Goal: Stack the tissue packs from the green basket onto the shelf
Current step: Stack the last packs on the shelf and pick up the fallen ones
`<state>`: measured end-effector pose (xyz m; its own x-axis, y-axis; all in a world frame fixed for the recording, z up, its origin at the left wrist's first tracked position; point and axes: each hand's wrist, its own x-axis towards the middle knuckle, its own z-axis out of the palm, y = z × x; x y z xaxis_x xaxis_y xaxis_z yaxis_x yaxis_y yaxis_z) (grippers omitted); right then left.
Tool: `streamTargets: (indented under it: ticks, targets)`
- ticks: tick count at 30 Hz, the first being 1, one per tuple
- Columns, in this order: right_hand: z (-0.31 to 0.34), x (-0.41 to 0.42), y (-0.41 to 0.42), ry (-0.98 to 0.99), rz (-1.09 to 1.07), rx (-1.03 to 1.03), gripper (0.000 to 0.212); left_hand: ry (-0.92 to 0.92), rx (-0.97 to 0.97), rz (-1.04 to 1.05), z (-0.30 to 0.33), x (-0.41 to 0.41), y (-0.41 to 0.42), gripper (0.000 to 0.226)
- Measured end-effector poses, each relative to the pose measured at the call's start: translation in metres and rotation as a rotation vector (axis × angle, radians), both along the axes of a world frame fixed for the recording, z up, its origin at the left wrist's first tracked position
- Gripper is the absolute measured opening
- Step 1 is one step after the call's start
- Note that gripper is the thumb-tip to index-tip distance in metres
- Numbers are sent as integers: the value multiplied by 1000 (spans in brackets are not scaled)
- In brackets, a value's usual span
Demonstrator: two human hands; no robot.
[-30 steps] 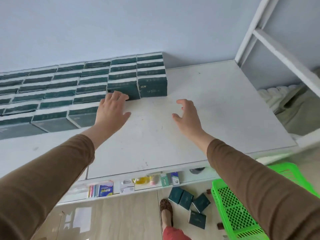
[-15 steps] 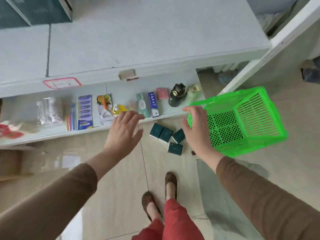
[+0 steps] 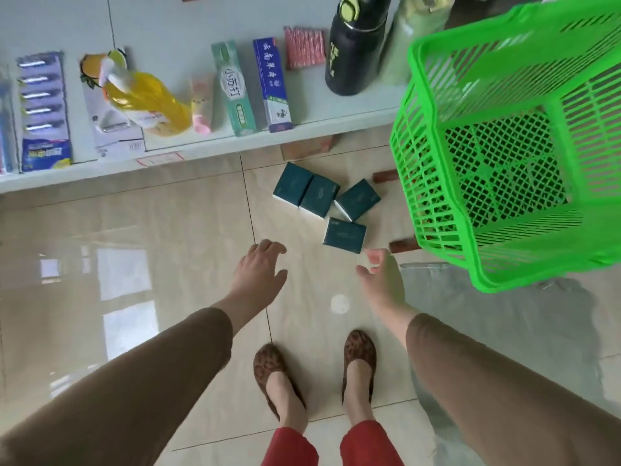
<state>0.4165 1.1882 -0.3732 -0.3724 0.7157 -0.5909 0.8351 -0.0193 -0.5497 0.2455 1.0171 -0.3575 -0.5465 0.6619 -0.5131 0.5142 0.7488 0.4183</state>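
While both hands hover, four tissue packs (image 3: 326, 200) lie.

Four dark green tissue packs (image 3: 327, 205) on the floor tiles, three bunched together and one just below them; one green basket (image 3: 504, 146), nothing visible inside it. Lower shelf (image 3: 336, 124): two toothpaste boxes (image 3: 252, 87), one yellow bottle (image 3: 148, 99), one black flask (image 3: 354, 45), one pink packet (image 3: 305, 47), one small pink tube (image 3: 201, 105), one blue blister card (image 3: 43, 112). Two hands, left hand (image 3: 260, 267) and right hand (image 3: 381, 274), two leopard-print shoes (image 3: 358, 358), two small reddish-brown blocks (image 3: 386, 176) on the floor by the basket.
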Motion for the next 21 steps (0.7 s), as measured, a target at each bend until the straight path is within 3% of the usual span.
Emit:
streamTargets:
  ticks: [5,11,18,21]
  targets:
    - [-109,-5,28,-93,-63,-62,42,87,-15,-73,-102,-29,50,48]
    - [-194,-18,53,-155,-149,-96,60,195,-4,-173,-192,-69,118,58]
    - [-249,-30,67,-155,-304,-217,83,306,-12,-296,-236,-91,203,81]
    - [-262,-34,72,-95,-335,-221,80,303,-109,-414,-248,-91,217,96]
